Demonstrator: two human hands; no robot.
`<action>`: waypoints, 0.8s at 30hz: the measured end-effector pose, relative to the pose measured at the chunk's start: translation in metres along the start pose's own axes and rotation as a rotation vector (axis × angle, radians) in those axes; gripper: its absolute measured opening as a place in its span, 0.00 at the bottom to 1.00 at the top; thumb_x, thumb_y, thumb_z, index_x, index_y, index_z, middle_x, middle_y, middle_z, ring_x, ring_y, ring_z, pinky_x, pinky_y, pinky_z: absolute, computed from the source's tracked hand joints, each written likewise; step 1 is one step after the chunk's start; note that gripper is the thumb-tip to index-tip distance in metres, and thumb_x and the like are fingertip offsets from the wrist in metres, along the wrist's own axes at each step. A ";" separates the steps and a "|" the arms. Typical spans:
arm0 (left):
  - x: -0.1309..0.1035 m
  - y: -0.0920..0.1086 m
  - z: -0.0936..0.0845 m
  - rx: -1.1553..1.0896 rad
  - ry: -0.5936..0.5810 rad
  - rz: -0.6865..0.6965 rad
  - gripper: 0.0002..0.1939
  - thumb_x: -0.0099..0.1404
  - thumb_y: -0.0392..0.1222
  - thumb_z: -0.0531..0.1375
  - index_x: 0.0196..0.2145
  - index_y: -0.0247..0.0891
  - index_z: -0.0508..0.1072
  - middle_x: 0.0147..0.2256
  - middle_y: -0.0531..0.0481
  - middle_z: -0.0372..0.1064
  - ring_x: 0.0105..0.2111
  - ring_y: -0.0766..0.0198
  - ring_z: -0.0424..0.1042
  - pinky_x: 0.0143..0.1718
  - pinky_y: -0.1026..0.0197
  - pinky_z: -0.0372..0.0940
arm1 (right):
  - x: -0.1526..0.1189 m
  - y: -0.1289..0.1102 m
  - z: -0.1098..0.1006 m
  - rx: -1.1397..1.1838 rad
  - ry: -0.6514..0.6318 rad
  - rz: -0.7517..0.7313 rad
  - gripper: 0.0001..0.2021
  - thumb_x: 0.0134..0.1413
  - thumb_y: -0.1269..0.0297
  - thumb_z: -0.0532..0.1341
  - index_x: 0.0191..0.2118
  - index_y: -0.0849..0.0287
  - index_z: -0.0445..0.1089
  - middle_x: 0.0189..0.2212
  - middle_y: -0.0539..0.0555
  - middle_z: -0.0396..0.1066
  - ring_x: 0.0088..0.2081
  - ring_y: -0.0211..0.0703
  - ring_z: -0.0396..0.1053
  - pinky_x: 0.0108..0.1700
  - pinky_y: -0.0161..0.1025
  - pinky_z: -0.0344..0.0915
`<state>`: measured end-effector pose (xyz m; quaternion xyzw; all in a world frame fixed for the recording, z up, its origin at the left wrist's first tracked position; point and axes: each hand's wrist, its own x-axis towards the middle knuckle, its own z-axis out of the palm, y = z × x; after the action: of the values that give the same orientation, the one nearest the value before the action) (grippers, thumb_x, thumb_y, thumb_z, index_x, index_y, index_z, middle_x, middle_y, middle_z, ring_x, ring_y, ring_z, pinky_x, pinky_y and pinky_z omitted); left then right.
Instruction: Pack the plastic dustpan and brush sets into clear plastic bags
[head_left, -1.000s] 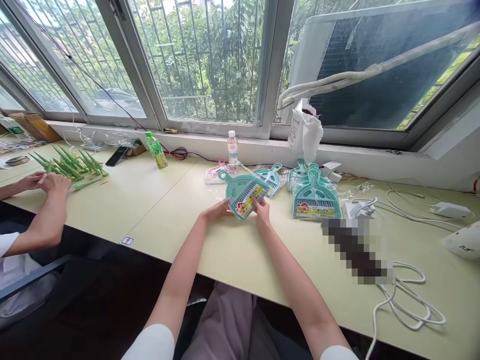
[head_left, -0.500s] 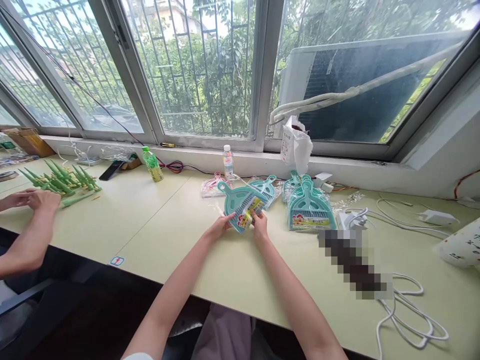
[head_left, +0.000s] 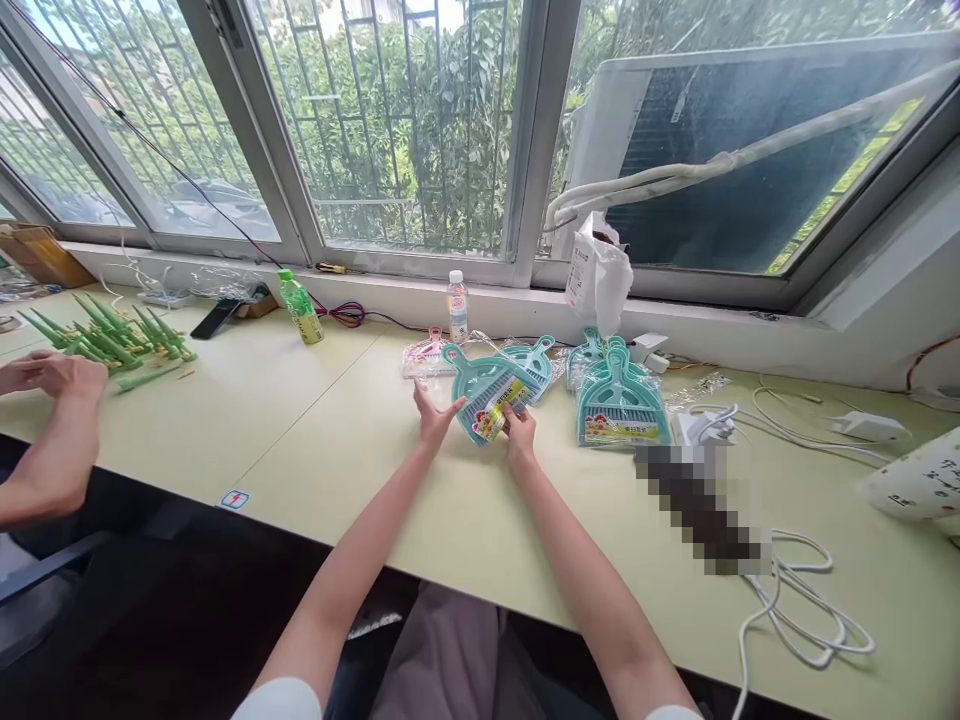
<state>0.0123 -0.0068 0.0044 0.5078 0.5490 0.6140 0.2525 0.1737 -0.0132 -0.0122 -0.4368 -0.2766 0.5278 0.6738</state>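
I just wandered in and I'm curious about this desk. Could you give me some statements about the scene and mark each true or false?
1. The right hand holds a teal dustpan set. True.
2. The left hand is clenched in a fist. False: the left hand is open, its thumb at the edge of the held set.
3. A pink dustpan set lies near the clear bottle. True.
4. The green bottle lies on its side. False: the green bottle stands on its base.
5. The other person's hands are by the green spiky pieces. True.
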 end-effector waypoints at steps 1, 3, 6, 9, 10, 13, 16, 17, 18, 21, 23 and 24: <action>0.000 0.002 -0.002 0.106 0.131 0.124 0.56 0.52 0.55 0.68 0.67 0.40 0.39 0.67 0.33 0.38 0.67 0.47 0.43 0.64 0.46 0.47 | 0.000 0.000 0.000 -0.005 -0.001 -0.004 0.24 0.35 0.51 0.69 0.38 0.61 0.71 0.40 0.58 0.76 0.38 0.47 0.73 0.34 0.40 0.69; -0.003 0.007 -0.007 0.286 0.298 0.328 0.52 0.53 0.56 0.66 0.66 0.36 0.45 0.66 0.32 0.40 0.67 0.45 0.41 0.64 0.45 0.43 | -0.001 0.001 0.000 -0.022 -0.010 -0.011 0.23 0.35 0.51 0.69 0.37 0.61 0.71 0.39 0.58 0.76 0.37 0.46 0.72 0.33 0.40 0.69; -0.009 0.014 -0.010 0.490 0.097 0.424 0.33 0.59 0.54 0.62 0.58 0.37 0.61 0.58 0.36 0.59 0.60 0.46 0.57 0.61 0.46 0.47 | -0.001 0.003 0.001 -0.072 -0.035 -0.011 0.24 0.35 0.50 0.69 0.37 0.61 0.71 0.36 0.57 0.76 0.33 0.45 0.72 0.31 0.39 0.68; -0.016 0.018 -0.008 0.586 -0.257 0.367 0.20 0.65 0.50 0.56 0.52 0.39 0.68 0.43 0.43 0.69 0.46 0.53 0.68 0.54 0.52 0.55 | -0.001 0.006 0.002 -0.142 -0.067 -0.018 0.23 0.35 0.50 0.68 0.37 0.61 0.72 0.34 0.56 0.77 0.32 0.44 0.71 0.30 0.38 0.66; -0.017 0.019 -0.006 0.596 -0.303 0.343 0.19 0.66 0.49 0.55 0.52 0.40 0.68 0.40 0.44 0.69 0.43 0.54 0.69 0.51 0.54 0.57 | -0.002 0.006 0.002 -0.161 -0.079 -0.023 0.23 0.36 0.49 0.68 0.36 0.61 0.72 0.34 0.56 0.77 0.32 0.44 0.71 0.30 0.37 0.66; -0.020 0.021 -0.003 0.597 -0.317 0.321 0.19 0.67 0.50 0.55 0.52 0.40 0.68 0.39 0.45 0.68 0.41 0.55 0.69 0.48 0.56 0.59 | -0.003 0.007 0.002 -0.183 -0.101 -0.030 0.23 0.37 0.49 0.68 0.37 0.61 0.73 0.34 0.56 0.77 0.32 0.44 0.72 0.29 0.36 0.65; -0.021 0.023 -0.001 0.620 -0.338 0.345 0.19 0.67 0.47 0.54 0.54 0.40 0.66 0.38 0.44 0.68 0.42 0.54 0.68 0.48 0.55 0.59 | -0.003 0.006 0.003 -0.195 -0.110 -0.037 0.22 0.37 0.49 0.67 0.37 0.62 0.73 0.35 0.57 0.77 0.32 0.44 0.72 0.30 0.37 0.66; -0.021 0.023 0.000 0.638 -0.349 0.351 0.19 0.68 0.45 0.53 0.55 0.39 0.65 0.39 0.44 0.68 0.43 0.54 0.68 0.48 0.55 0.60 | -0.003 0.006 0.003 -0.204 -0.113 -0.047 0.22 0.38 0.50 0.67 0.37 0.62 0.73 0.35 0.57 0.77 0.32 0.44 0.72 0.30 0.37 0.66; -0.022 0.024 0.001 0.660 -0.359 0.357 0.19 0.69 0.43 0.52 0.56 0.39 0.65 0.40 0.43 0.69 0.44 0.53 0.68 0.47 0.56 0.60 | -0.003 0.007 0.003 -0.218 -0.117 -0.059 0.21 0.38 0.50 0.67 0.36 0.62 0.73 0.35 0.57 0.77 0.33 0.44 0.72 0.31 0.37 0.66; -0.026 0.024 0.005 0.740 -0.368 0.377 0.20 0.70 0.37 0.48 0.58 0.40 0.63 0.45 0.41 0.68 0.47 0.53 0.66 0.46 0.56 0.61 | -0.002 0.008 0.003 -0.260 -0.124 -0.079 0.19 0.39 0.52 0.66 0.36 0.62 0.73 0.34 0.56 0.77 0.33 0.44 0.71 0.32 0.38 0.66; -0.029 0.025 0.007 0.793 -0.371 0.398 0.22 0.69 0.35 0.46 0.59 0.42 0.63 0.45 0.41 0.67 0.47 0.53 0.66 0.44 0.57 0.61 | 0.000 0.010 0.003 -0.260 -0.124 -0.072 0.19 0.39 0.52 0.66 0.35 0.62 0.73 0.32 0.55 0.77 0.32 0.43 0.70 0.33 0.38 0.66; -0.030 0.025 0.007 0.817 -0.378 0.410 0.22 0.69 0.34 0.46 0.58 0.43 0.63 0.44 0.42 0.67 0.47 0.54 0.66 0.43 0.58 0.62 | 0.001 0.011 0.003 -0.253 -0.121 -0.069 0.18 0.39 0.53 0.66 0.34 0.62 0.73 0.31 0.55 0.77 0.32 0.43 0.70 0.33 0.38 0.66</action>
<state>0.0358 -0.0365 0.0169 0.7652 0.5783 0.2828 0.0021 0.1662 -0.0107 -0.0206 -0.4758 -0.3959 0.4907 0.6133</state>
